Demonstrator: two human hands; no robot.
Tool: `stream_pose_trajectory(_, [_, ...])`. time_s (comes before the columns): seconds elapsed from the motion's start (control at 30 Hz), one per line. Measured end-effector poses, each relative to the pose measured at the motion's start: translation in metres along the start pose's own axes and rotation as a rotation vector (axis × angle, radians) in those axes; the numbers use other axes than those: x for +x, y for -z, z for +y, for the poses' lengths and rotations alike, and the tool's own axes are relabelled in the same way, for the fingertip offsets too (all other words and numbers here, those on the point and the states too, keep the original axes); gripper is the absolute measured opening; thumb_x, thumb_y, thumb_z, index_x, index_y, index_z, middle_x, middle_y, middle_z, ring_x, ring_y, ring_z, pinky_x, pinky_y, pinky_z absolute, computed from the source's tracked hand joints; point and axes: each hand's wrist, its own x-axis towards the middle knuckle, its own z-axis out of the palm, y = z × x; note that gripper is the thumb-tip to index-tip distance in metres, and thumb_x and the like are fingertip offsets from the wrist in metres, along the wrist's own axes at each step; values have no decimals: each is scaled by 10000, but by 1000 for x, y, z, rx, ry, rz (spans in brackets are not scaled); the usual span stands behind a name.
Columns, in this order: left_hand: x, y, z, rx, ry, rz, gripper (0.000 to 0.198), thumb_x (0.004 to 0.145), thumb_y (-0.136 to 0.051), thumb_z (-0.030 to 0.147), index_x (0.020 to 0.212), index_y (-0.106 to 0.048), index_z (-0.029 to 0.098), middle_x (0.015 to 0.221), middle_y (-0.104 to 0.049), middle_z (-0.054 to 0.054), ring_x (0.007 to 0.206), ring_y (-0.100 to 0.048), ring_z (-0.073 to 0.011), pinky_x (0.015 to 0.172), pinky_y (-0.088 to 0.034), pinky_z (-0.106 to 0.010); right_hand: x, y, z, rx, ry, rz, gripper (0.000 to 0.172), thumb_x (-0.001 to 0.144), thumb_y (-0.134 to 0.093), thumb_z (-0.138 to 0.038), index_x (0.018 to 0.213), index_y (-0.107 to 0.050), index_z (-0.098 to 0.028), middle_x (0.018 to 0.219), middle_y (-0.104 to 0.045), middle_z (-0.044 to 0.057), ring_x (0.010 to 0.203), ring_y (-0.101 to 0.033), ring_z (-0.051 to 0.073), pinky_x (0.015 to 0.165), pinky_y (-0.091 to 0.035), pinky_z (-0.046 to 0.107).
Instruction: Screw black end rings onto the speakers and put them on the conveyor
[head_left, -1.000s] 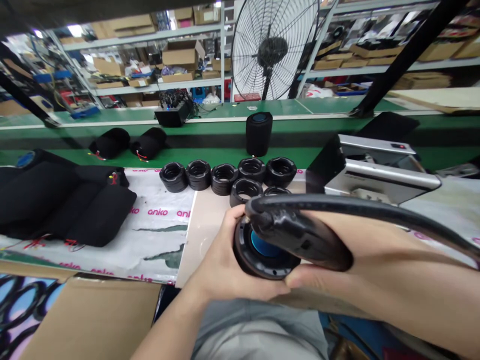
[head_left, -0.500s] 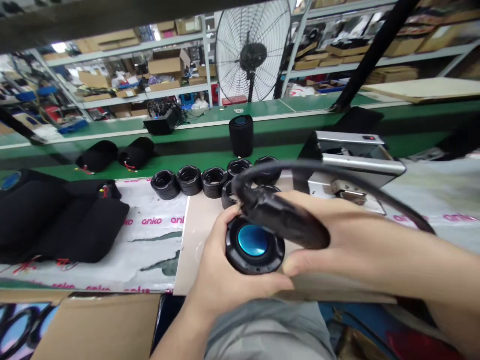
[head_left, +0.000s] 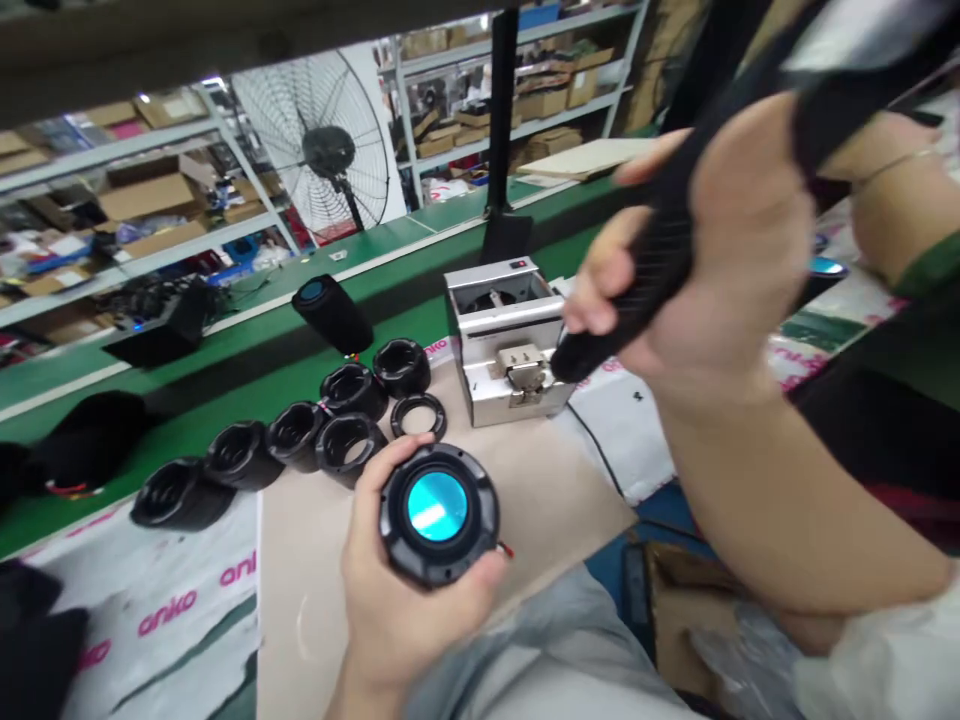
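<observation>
On the smooth beige mat [head_left: 540, 490], left hand [head_left: 397, 600] fingers grip a round glossy-blue-faced speaker [head_left: 439, 512]; right hand [head_left: 712, 250] clenches a ribbed black tool [head_left: 660, 260].

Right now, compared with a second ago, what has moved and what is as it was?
The right hand has lifted the black tool up and to the right, off the round speaker part, keeping its grip. The blue centre of the part is now uncovered. The left hand still holds the part over the tan mat. The black rings lie grouped as before. The view has turned.
</observation>
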Motion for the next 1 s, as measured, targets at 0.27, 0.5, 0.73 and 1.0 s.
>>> stream_pose_trajectory(0.27, [12,-34,4,-147,16,-78,737,673,-995,289,1340,-681,283,1313,-805,-17,1130,-828,-185,960,-644,-204,16,-23,31,149,31,-124,626,802,-797,-771,824,-470,-237,537,-475,-81,421,-466,105,403,-342,290])
stream_pose_trajectory(0.5, [13,-32,7,-176,48,-92,740,647,-959,191,1327,-683,285,1266,-814,2,1069,-839,-171,922,-654,-200,17,-20,49,138,-13,-177,664,790,-803,-801,833,-468,-229,550,-503,-93,430,-482,82,392,-367,258])
stream_pose_trajectory(0.73, [13,-32,6,-184,34,-122,744,663,-977,236,1329,-648,265,1236,-820,-36,1048,-844,-224,915,-673,-285,8,-23,-9,192,64,-31,628,859,-668,-835,899,-560,-218,576,-514,-76,456,-510,108,407,-403,276])
stream_pose_trajectory(1.0, [14,-28,2,-153,16,-168,776,704,-994,344,1371,-603,269,1199,-800,-45,1009,-826,-253,885,-679,-348,7,-48,-75,116,33,-368,772,858,89,-868,810,-419,-288,475,-320,-61,340,-379,111,405,-320,231])
